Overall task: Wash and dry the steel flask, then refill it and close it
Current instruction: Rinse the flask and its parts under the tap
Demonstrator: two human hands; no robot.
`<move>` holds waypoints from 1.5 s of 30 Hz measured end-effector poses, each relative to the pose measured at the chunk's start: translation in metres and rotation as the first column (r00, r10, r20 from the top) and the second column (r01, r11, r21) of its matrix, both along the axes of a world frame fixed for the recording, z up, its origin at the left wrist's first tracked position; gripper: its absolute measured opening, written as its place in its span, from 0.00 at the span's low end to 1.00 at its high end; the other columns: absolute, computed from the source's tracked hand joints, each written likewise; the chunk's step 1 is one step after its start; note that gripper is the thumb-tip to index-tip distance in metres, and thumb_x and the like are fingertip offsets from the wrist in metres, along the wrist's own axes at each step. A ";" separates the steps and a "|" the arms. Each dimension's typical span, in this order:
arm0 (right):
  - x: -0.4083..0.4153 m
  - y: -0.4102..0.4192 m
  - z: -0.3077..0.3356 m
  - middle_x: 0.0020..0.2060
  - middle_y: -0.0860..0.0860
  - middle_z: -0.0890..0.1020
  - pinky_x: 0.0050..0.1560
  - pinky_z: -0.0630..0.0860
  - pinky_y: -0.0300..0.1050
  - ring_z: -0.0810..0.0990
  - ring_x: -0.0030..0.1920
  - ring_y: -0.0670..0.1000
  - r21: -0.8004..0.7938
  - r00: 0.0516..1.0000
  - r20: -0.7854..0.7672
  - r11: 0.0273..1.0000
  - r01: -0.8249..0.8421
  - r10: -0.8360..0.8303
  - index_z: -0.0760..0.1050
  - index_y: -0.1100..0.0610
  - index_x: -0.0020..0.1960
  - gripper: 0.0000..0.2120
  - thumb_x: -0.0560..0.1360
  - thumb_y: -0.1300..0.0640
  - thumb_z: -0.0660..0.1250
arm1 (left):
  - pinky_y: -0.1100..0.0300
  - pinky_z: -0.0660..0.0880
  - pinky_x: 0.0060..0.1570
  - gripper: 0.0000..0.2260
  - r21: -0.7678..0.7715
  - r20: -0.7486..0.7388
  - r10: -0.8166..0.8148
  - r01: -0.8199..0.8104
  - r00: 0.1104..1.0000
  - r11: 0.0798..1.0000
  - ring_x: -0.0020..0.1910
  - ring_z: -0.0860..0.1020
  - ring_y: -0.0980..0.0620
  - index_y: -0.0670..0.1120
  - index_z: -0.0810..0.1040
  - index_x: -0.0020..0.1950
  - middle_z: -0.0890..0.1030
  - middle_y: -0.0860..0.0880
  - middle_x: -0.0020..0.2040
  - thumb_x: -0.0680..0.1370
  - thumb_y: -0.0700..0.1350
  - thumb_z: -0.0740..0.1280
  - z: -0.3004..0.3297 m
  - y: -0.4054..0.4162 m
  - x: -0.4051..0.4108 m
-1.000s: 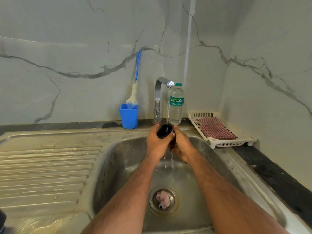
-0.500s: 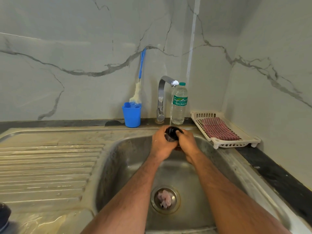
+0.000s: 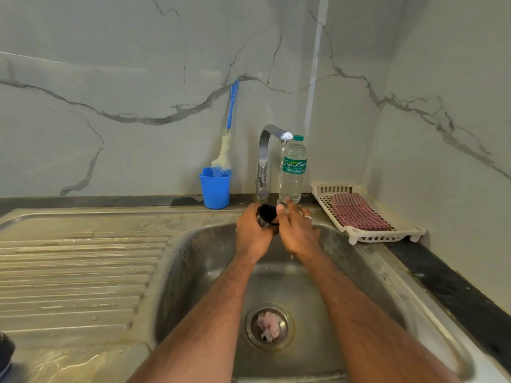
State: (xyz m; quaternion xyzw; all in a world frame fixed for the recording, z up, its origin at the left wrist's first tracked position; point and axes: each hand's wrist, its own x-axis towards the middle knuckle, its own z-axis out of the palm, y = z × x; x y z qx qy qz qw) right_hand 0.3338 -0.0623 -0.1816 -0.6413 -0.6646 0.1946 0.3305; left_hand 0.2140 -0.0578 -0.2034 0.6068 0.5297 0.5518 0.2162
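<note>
Over the sink basin (image 3: 193, 272), my left hand (image 3: 253, 234) grips the steel flask (image 3: 266, 216). Only its dark open mouth and a band of steel wall show; the rest is hidden behind my hands. The mouth tilts toward me, just below the tap (image 3: 265, 158), where a thin stream of water (image 3: 277, 193) falls at its right rim. My right hand (image 3: 297, 232) lies against the flask's right side with its fingers stretched upward and its thumb at the rim.
A water bottle (image 3: 293, 170) stands right of the tap. A blue cup (image 3: 215, 187) holds a bottle brush (image 3: 225, 153). A white rack (image 3: 387, 233) carries a checked cloth (image 3: 358, 211). The ribbed drainboard (image 3: 74, 272) is wet, with a dark object (image 3: 5, 352) at its front-left corner. A pink scrap lies in the drain (image 3: 268, 326).
My right hand has uncurled from around the flask and its fingers now point upward. The flask's mouth has tipped more toward me. My left hand keeps its grip.
</note>
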 end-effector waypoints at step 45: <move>0.011 0.003 -0.014 0.39 0.51 0.84 0.49 0.77 0.47 0.81 0.41 0.48 -0.069 0.964 -0.091 0.964 -0.255 0.248 0.83 0.52 0.43 0.20 0.80 0.38 0.64 | 0.69 0.78 0.49 0.23 -0.128 -0.037 -0.171 0.165 0.985 0.978 0.53 0.81 0.58 0.47 0.81 0.62 0.83 0.52 0.54 0.69 0.38 0.80 -0.015 0.001 -0.015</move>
